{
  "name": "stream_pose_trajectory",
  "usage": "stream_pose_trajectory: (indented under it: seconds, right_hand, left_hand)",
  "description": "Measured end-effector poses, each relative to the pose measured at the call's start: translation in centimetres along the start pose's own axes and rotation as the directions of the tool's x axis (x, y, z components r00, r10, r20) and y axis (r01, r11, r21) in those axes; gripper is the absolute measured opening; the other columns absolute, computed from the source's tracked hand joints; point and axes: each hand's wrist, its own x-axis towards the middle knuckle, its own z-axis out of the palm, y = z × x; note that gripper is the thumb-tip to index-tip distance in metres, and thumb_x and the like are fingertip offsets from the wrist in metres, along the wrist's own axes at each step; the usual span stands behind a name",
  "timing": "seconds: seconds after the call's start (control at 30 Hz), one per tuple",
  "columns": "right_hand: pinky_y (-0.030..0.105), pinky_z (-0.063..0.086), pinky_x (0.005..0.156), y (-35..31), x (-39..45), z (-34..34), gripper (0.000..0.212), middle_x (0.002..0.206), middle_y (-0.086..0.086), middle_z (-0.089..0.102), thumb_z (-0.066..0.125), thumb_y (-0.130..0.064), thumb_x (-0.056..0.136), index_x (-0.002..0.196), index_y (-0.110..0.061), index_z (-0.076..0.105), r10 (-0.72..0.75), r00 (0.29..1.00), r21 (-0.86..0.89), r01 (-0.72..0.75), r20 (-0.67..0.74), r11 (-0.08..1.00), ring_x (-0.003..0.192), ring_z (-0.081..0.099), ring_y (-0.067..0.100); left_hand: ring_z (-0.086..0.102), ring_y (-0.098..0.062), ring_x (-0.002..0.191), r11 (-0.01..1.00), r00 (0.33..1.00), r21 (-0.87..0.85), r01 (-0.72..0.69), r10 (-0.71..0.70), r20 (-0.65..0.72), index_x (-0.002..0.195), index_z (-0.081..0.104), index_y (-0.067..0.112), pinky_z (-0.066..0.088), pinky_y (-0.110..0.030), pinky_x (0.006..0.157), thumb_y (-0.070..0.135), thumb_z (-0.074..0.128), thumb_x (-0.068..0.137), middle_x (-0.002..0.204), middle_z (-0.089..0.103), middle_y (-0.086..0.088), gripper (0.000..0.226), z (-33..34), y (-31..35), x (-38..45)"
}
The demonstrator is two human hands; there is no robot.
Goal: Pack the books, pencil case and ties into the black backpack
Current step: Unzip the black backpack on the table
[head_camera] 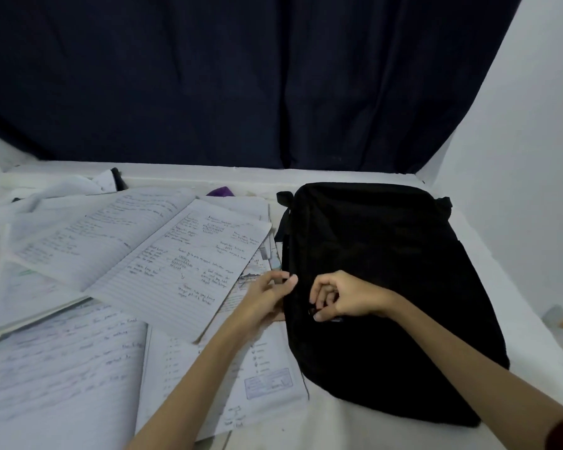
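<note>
We're barely started — the black backpack (387, 287) lies flat by the surface's right edge, seemingly zipped, our right hand (342, 298) pinching its zipper pull and left hand (267, 295) gripping its side. Books (163, 254) sprawl open toward the left edge — nothing looks packed, and we can't spot the pencil case or ties.

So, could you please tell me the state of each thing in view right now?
black backpack: lying flat, apparently still zipped shut.
right hand: pinches what looks like a zipper pull.
left hand: holds the backpack's left edge.
open notebook: lying open atop other papers, unpacked.
purple item: mostly hidden behind the papers.
</note>
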Motion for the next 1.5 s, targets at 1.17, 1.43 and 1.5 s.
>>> stream_pose_trajectory:
  seconds: [1.17,1.43,1.5]
  right_hand:
    - [0.027,0.045,0.084,-1.2,6.7,-4.8,0.009,0.081,-0.006,0.066,0.067,-0.016,0.085,0.089,-0.019,0.075,-0.136,0.947,-0.472,-0.019,-0.292,0.881,0.089,0.059,0.011]
    - [0.036,0.031,0.098,-1.2,12.7,-9.0,0.016,0.096,0.001,0.07,0.06,-0.02,0.088,0.098,-0.024,0.071,-0.128,0.778,-0.523,-0.281,-0.615,0.805,0.101,0.059,0.021]
    - [0.037,0.03,0.098,-1.0,14.2,-9.8,0.016,0.094,0.002,0.07,0.06,-0.022,0.088,0.1,-0.023,0.071,-0.102,0.715,-0.48,-0.349,-0.692,0.805,0.1,0.06,0.021]
  left_hand:
    - [0.051,-0.02,0.066,0.548,0.973,0.828,-0.119,0.232,-0.014,0.062,0.039,0.015,0.042,-0.03,0.061,0.026,0.065,0.088,0.062,0.046,0.0,0.038,-0.1,1.9,5.1]
    - [0.062,-0.022,0.064,0.831,1.0,0.556,0.0,0.001,-0.003,0.082,0.05,-0.009,0.054,-0.038,0.066,0.011,0.066,0.088,0.074,0.055,-0.016,0.026,-2.6,1.7,5.0]
    - [0.061,-0.018,0.061,0.844,1.0,0.536,-0.005,0.003,0.004,0.086,0.051,-0.014,0.053,-0.03,0.058,0.008,0.065,0.089,0.072,0.055,-0.016,0.026,-2.5,1.5,4.8]
